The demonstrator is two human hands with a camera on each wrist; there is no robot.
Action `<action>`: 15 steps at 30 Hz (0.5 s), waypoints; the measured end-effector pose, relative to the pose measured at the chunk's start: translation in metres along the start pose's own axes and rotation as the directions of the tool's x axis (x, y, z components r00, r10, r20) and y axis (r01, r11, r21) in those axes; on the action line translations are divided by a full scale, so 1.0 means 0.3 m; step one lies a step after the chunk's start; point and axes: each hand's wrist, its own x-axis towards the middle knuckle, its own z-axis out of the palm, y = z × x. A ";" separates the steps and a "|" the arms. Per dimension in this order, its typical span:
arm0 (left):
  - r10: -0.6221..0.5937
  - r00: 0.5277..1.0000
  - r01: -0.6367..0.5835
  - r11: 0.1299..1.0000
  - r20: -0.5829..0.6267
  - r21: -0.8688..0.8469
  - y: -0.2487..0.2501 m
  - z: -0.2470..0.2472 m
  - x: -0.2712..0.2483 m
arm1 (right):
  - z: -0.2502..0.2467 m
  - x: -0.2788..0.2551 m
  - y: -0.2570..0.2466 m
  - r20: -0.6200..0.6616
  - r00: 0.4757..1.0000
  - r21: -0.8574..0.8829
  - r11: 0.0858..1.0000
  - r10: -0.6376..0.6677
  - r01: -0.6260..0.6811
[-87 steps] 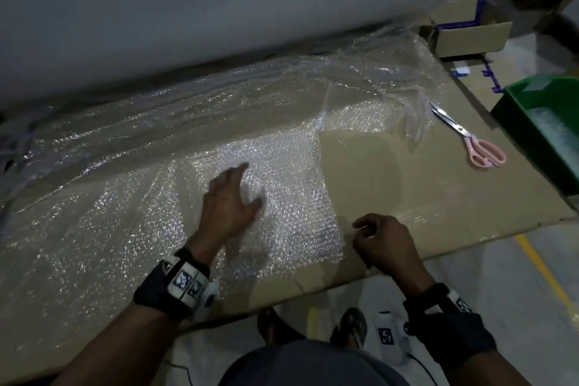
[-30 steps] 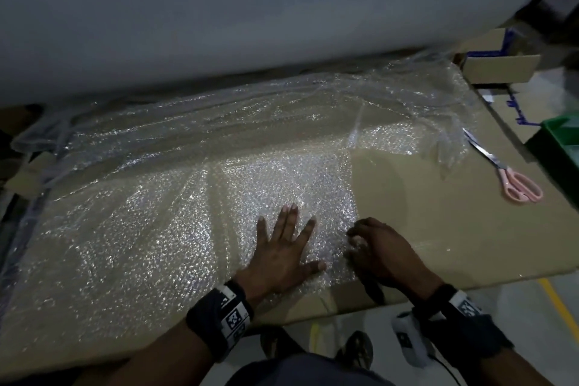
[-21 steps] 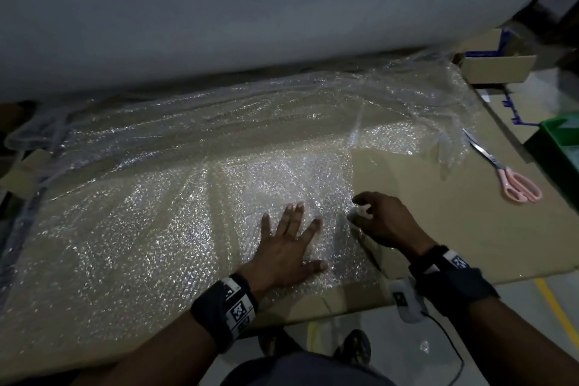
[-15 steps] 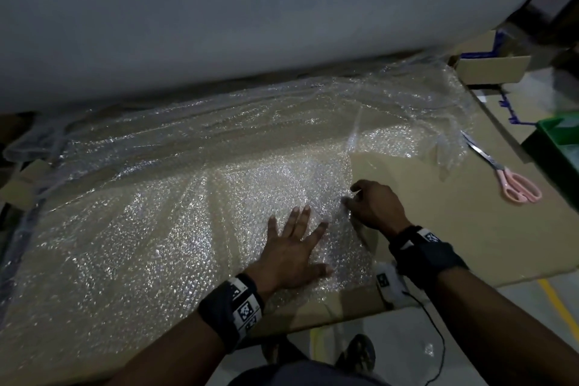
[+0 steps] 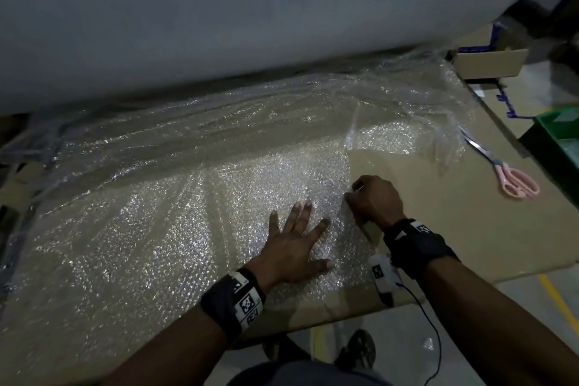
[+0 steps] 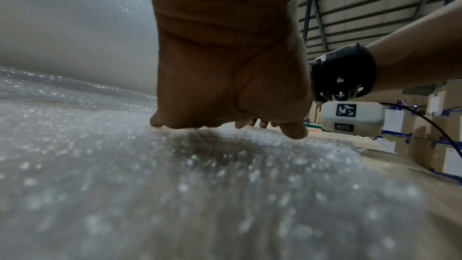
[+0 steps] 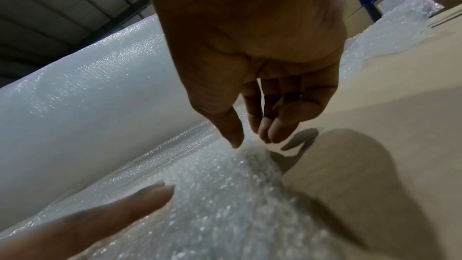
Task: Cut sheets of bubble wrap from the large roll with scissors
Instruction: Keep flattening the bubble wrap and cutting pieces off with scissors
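Observation:
The large white roll (image 5: pixel 219 9) lies across the back, and its bubble wrap sheet (image 5: pixel 150 216) is spread toward me over brown cardboard (image 5: pixel 454 229). My left hand (image 5: pixel 297 241) lies flat on the sheet near its right edge, fingers spread; the left wrist view shows the left hand (image 6: pixel 225 86) pressing down. My right hand (image 5: pixel 372 200) is just beyond it at the sheet's right edge, fingers curled. In the right wrist view the right hand (image 7: pixel 250 139) pinches a small ridge of that edge between thumb and fingertips. Pink-handled scissors (image 5: pixel 513 182) lie on the cardboard, far right.
An open cardboard box (image 5: pixel 492 63) stands at the back right, and a green crate (image 5: pixel 560 135) sits at the right edge. Loose crumpled wrap (image 5: pixel 423 103) is heaped between the sheet and the scissors. The cardboard's front edge (image 5: pixel 344 316) ends above the grey floor and my shoes.
My right hand has slid away from me along the sheet's right edge, from near the cardboard's front edge. My left hand came down flat and shifted right beside it.

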 end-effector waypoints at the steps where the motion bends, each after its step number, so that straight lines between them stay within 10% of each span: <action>1: -0.009 1.000 0.009 1.000 0.000 -0.010 0.001 -0.004 -0.001 | -0.003 -0.002 0.003 -0.008 1.000 0.006 1.000 -0.013 0.013; 8: -0.134 0.987 0.126 0.987 -0.087 -0.097 -0.038 -0.062 -0.070 | -0.012 -0.014 -0.015 -0.071 0.953 -0.072 0.954 -0.296 0.291; 15: -0.217 0.975 0.222 0.969 0.050 -0.107 -0.130 -0.043 -0.116 | 0.052 0.009 0.008 0.274 0.891 -0.379 0.811 -0.361 0.446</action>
